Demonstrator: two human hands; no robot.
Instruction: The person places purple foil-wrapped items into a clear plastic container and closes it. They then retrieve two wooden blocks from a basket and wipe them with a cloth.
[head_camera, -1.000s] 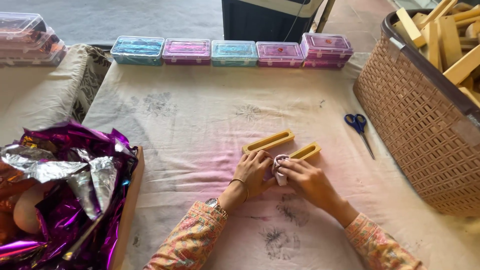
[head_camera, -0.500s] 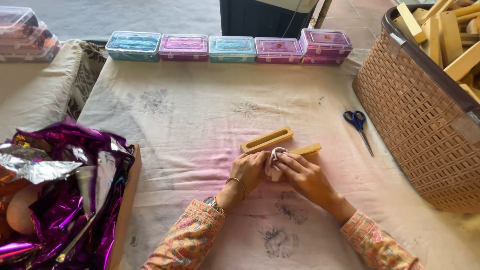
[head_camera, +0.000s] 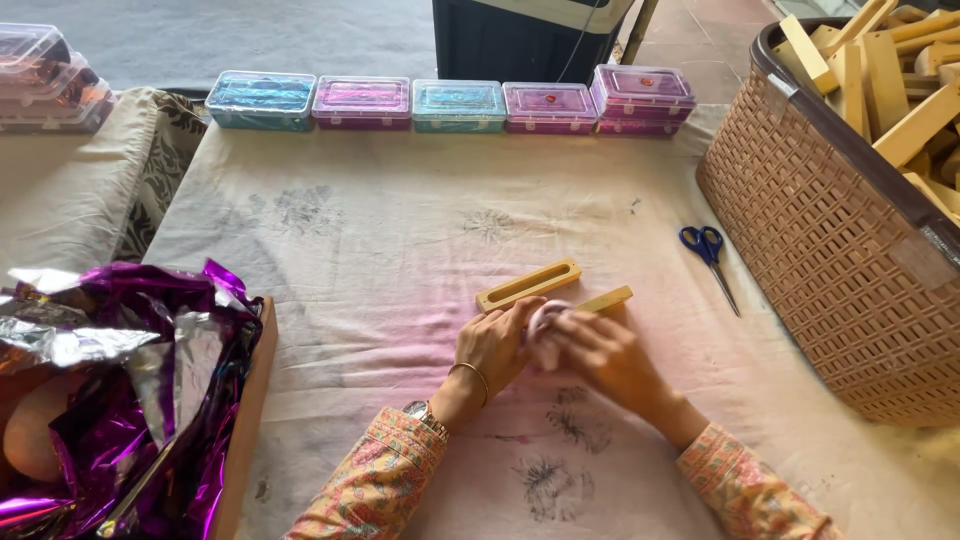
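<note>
Fingers of both hands curl together around a small pale pink-white wad (head_camera: 545, 330) (material unclear, partly hidden). The left hand (head_camera: 495, 350) cups it from the left, bangle at the wrist; the right hand (head_camera: 600, 358) covers it from the right, blurred.

Touching the right hand's fingers: a flat yellow wooden bar (head_camera: 606, 300). Just behind: a slotted yellow wooden frame (head_camera: 528, 285), lying flat.

Surface: pale printed tablecloth (head_camera: 380, 250).

Right: blue-handled scissors (head_camera: 710, 258); brown woven plastic basket (head_camera: 830, 240) of wooden pieces.

Far edge: row of clear-lidded plastic boxes (head_camera: 455, 105).

Left: crumpled purple foil (head_camera: 120, 370).
</note>
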